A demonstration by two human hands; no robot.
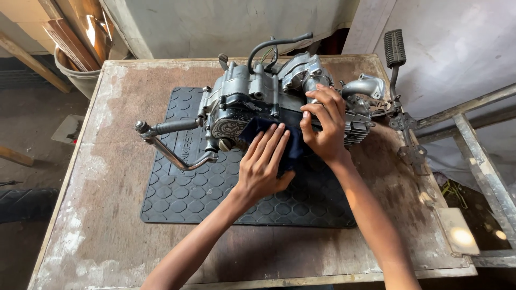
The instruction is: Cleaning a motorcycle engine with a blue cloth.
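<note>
My hands on the motorcycle engine [258,99]

My left hand [263,164] presses flat, fingers straight, on the dark blue cloth [285,145] against the engine; my right hand [322,123] grips its cylinder side.

You are looking down on a worn wooden table [107,225], its brown top scuffed and whitened along the left edge and front corner. A black rubber mat [226,198] with a hexagon pattern lies flat on the middle of it. On the mat rests a grey engine [252,102], towards the table's far edge.
</note>
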